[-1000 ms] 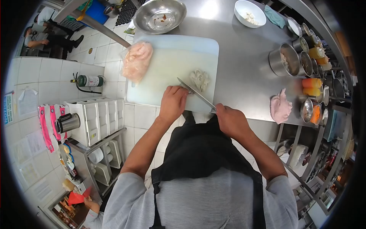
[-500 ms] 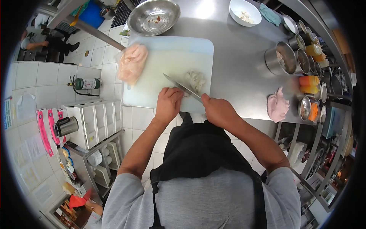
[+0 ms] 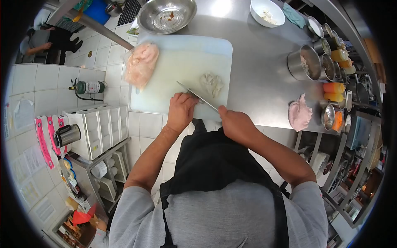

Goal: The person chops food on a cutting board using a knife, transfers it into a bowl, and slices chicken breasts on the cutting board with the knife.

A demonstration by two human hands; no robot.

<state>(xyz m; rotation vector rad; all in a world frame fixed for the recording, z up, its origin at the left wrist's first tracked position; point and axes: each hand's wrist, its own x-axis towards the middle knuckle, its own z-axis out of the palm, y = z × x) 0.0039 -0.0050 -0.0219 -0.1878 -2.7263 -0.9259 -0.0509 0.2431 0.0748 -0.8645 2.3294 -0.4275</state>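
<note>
My right hand (image 3: 237, 124) is closed round the handle of a kitchen knife (image 3: 198, 95), whose blade points up and left across the cutting board (image 3: 182, 62). My left hand (image 3: 182, 110) has its fingers curled down at the board's near edge, right beside the blade. A small pale piece of food shows at its fingertips, mostly hidden. Beyond the blade lies a small heap of pale, translucent cut pieces (image 3: 211, 84). On the board's left side rests a clear plastic bag of raw, pale pink meat (image 3: 142, 65), which looks like chicken.
A perforated steel bowl (image 3: 166, 27) stands behind the board, and a white bowl (image 3: 267, 18) with pale pieces is farther right. A steel pot (image 3: 304, 64), sauce bottles (image 3: 334, 88) and a pink cloth (image 3: 300, 113) line the right side. Another person (image 3: 45, 45) sits at far left.
The view has shifted slightly, so the board sits a little higher. My hands and the knife stay nearly in place, with the blade close to my left fingertips.
</note>
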